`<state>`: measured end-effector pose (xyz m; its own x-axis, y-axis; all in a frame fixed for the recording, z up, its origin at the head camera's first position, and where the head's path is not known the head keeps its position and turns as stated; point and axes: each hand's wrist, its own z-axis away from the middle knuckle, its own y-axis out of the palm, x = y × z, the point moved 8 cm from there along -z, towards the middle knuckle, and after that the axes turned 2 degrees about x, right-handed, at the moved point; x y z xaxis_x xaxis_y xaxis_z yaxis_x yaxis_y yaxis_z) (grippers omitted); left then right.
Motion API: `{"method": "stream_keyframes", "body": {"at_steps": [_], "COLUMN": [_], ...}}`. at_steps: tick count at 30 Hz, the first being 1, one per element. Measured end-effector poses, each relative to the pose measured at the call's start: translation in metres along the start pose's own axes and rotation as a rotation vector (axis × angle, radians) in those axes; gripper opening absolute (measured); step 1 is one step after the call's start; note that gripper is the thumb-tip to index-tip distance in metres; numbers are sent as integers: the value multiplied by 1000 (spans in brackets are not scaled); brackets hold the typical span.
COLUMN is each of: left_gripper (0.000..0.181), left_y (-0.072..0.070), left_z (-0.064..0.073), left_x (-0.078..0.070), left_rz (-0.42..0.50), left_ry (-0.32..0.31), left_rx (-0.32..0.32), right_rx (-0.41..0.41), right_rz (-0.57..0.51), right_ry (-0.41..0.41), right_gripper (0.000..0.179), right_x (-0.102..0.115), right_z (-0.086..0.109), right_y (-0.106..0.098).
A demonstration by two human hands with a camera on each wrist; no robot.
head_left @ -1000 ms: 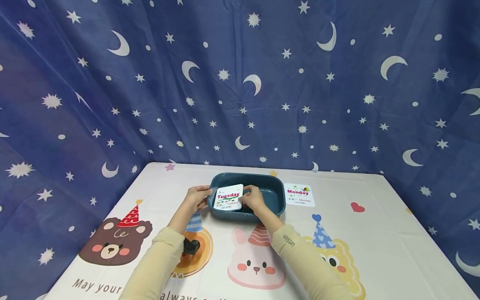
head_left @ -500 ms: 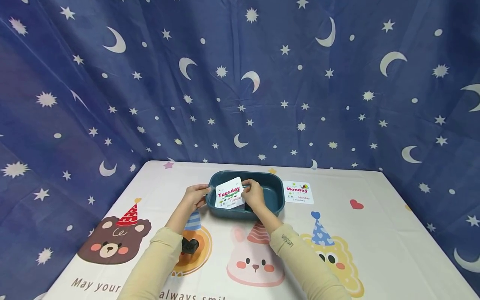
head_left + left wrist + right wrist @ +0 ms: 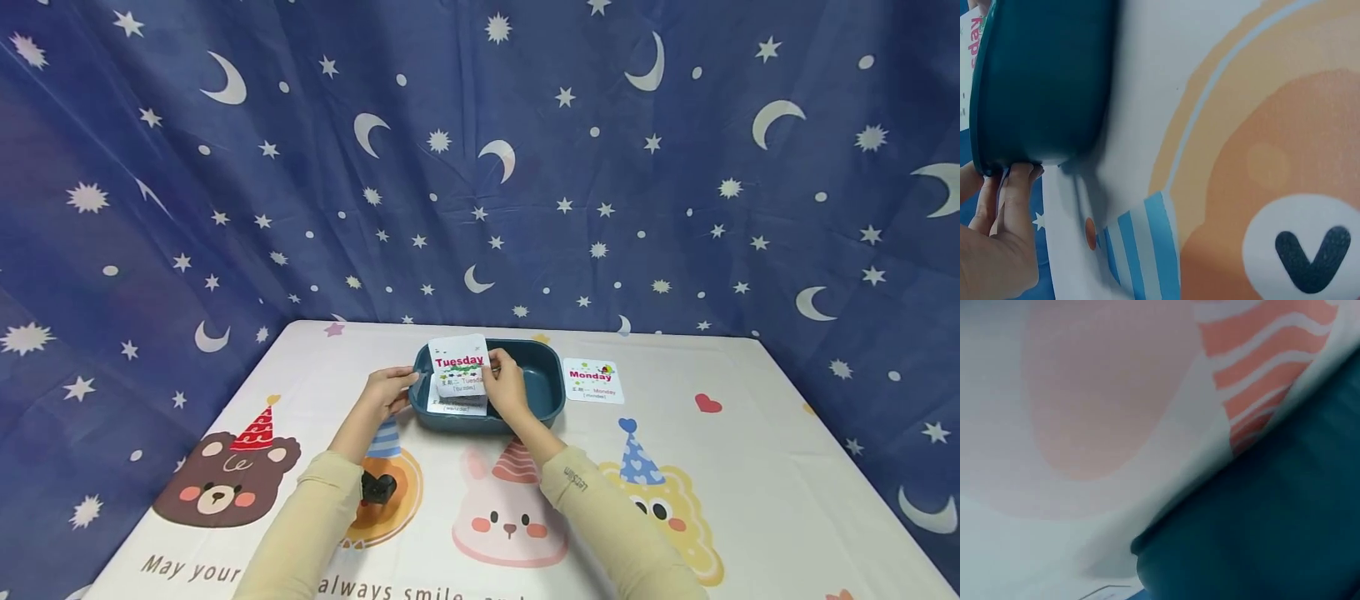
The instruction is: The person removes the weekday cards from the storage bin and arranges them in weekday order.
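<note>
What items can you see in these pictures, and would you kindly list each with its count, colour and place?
Tablecloth: one, white with cartoon prints, across the lower head view
Curtain: blue with white moons and stars, behind the tablecloth
Basin: one, dark teal, on the tablecloth
Tuesday card: one, white, over the basin's left part
Lower card: at least one, white, partly hidden under the Tuesday card
Monday card: one, white, right of the basin
Sleeves: two, cream, on the forearms
Left hand: one, bare, holding the basin's left end
Right hand: one, bare, pinching the Tuesday card's right edge
</note>
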<state>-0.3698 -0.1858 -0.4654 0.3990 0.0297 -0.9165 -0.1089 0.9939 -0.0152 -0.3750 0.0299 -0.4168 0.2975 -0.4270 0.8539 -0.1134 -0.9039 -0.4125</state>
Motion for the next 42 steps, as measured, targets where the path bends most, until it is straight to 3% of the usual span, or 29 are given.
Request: {"method": "stream_keyframes", "body": {"at_steps": [5, 11, 18, 24, 29, 33, 42], "left_gripper": [41, 40, 39, 39, 39, 37, 38], "left_y": [-3, 0, 0, -1, -2, -3, -3], "left_z": [-1, -2, 0, 1, 1, 1, 1], "left_x": [3, -4, -6, -4, -6, -6, 0], "left_rz": [-4, -3, -26, -33, -57, -77, -76], "left_ry": [-1, -11, 6, 15, 26, 22, 6], "left_rx": [-17, -16, -13, -15, -18, -30, -23], "right_rx": [-7, 62, 89, 264, 413, 407, 363], "right_rz": [-68, -132, -198, -308, -351, -323, -240], "right_ry": [34, 84, 123, 218, 179, 139, 136], "right_gripper": [14, 31, 45, 67, 71, 68, 86], "right_x": [-1, 10, 20, 21, 31, 32, 16], "right_z": [1, 5, 14, 28, 38, 46, 59], "right_y": [-4, -16, -33, -42, -59, -79, -121]}}
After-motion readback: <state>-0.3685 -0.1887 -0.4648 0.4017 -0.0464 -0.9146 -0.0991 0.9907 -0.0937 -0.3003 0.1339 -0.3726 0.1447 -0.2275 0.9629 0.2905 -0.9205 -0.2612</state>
